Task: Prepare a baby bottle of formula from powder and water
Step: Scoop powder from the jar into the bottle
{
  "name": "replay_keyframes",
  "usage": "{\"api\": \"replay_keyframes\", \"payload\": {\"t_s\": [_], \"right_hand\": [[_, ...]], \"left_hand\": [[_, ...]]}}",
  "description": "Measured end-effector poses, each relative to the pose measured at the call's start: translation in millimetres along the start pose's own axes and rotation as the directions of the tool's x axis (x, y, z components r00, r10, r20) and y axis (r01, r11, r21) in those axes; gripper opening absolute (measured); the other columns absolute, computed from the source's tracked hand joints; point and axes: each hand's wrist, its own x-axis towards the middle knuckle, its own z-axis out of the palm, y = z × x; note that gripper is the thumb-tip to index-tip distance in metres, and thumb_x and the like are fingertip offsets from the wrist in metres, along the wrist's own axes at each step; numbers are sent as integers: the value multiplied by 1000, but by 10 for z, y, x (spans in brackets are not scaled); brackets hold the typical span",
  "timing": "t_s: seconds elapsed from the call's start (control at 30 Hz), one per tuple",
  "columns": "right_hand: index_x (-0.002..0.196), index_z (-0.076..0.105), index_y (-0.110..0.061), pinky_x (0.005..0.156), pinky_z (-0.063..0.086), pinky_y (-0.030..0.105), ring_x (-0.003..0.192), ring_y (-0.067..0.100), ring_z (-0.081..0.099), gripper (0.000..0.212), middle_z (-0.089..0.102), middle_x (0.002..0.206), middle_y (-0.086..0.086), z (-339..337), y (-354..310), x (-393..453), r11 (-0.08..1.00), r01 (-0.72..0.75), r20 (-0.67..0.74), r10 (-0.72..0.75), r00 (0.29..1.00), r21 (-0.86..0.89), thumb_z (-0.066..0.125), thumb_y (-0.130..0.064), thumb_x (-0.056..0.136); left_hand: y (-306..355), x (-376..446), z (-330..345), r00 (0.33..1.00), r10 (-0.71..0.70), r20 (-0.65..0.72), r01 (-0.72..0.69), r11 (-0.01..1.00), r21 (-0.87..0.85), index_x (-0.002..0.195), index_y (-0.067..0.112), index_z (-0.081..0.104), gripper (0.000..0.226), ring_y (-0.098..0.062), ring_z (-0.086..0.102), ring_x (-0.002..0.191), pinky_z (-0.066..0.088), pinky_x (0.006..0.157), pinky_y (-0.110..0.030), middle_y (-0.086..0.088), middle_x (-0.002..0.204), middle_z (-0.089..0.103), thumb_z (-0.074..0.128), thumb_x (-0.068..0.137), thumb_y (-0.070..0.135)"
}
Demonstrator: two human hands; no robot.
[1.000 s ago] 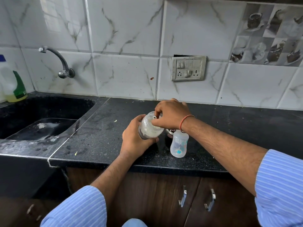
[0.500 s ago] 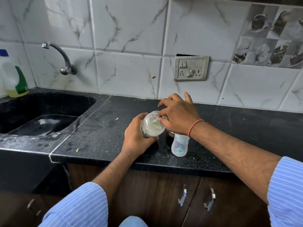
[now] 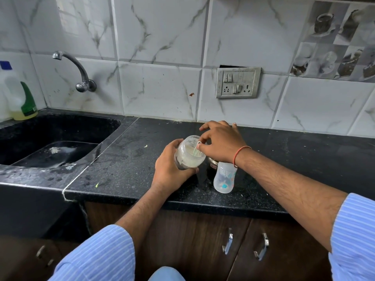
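Head cam looks down at both hands working over a black counter [image 3: 125, 171]. Left hand [image 3: 169, 171] is wrapped around the lower body of a clear powder jar [image 3: 189, 152], fingers curled under and thumb up the near side, tipping the open mouth toward the right. Right hand [image 3: 222, 141] sits over that mouth with thumb and forefinger pinching the thin handle of a little white scoop [image 3: 196, 148], other fingers fanned out loose behind. The scoop's bowl is down inside the jar in the pale powder, so I can't tell how full it is.

Handling-wise, my guess: the jar looks like glass or hard plastic, rigid, not too heavy with that amount of powder left, but smooth, so a full wrap low on the body like this seems the right hold. The scoop is feather light and flimsy, and pinching the handle end is really the only option. Powder spills easily if it tips on the way out.

The baby bottle [image 3: 224, 177] stands upright on the counter just right of the jar, right under the right wrist, with its top hidden by the wrist. It's translucent plastic with small printed shapes, probably very light and easy to knock over, so I'd steady it around the middle. A dark container [image 3: 212, 169] sits right behind it, mostly hidden.

Farther out, the sink [image 3: 50, 147] is well off to the left with a tap [image 3: 79, 72] above it and a detergent bottle [image 3: 19, 98] in the corner.
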Motion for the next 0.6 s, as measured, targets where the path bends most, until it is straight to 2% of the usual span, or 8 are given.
{"api": "replay_keyframes", "payload": {"t_s": [0.13, 0.27, 0.33, 0.43, 0.5, 0.6], "right_hand": [[85, 78, -38, 120, 29, 60, 133, 16, 49, 11, 60, 140, -19, 30, 29, 71, 986, -63, -33, 69, 997, 153, 71, -45, 90], [65, 75, -32, 116, 39, 57, 121, 14, 60, 20, 64, 120, -23, 62, 69, 141, 929, -107, -62, 137, 989, 353, 77, -38, 84], [70, 81, -22, 113, 45, 49, 114, 10, 62, 16, 63, 109, -23, 46, 93, 158, 881, -129, -61, 175, 983, 456, 80, -31, 84], [82, 84, -6, 99, 52, 32, 110, 9, 64, 17, 66, 111, -15, -32, 110, 157, 822, -161, -43, 219, 975, 546, 80, -23, 87], [85, 84, -7, 95, 52, 31, 109, 10, 65, 17, 69, 113, -12, -60, 146, 156, 777, -185, -27, 251, 968, 602, 79, -23, 88], [86, 84, -10, 93, 57, 40, 103, 17, 69, 15, 74, 106, -7, -61, 216, 171, 709, -223, -7, 305, 952, 669, 80, -24, 87]], "left_hand": [[6, 14, 0, 1000, -9, 7, 9, 1000, 9, 154, 34, 50, 105, -6, 59, 133, 53, 116, -43, 20, 144, 63, 106, 65, 40], [-2, 10, 0, 1000, -19, 13, 19, 1000, 8, 153, 36, 50, 105, -7, 61, 132, 53, 115, -44, 21, 144, 63, 105, 64, 42], [-3, 8, 0, 1000, -22, 15, 22, 1000, 4, 152, 38, 50, 104, -7, 61, 130, 54, 114, -44, 22, 143, 64, 105, 64, 44], [1, 9, -6, 999, -27, 18, 27, 1000, 3, 150, 39, 50, 103, -7, 61, 128, 54, 114, -44, 22, 141, 64, 105, 64, 46], [12, 5, -9, 1000, -23, 19, 23, 1000, 3, 149, 39, 51, 101, -6, 61, 127, 54, 113, -41, 23, 139, 64, 105, 65, 46], [23, -4, -9, 1000, -18, 25, 18, 1000, 6, 148, 40, 51, 98, -4, 62, 124, 54, 111, -38, 24, 136, 64, 105, 66, 48]]}}
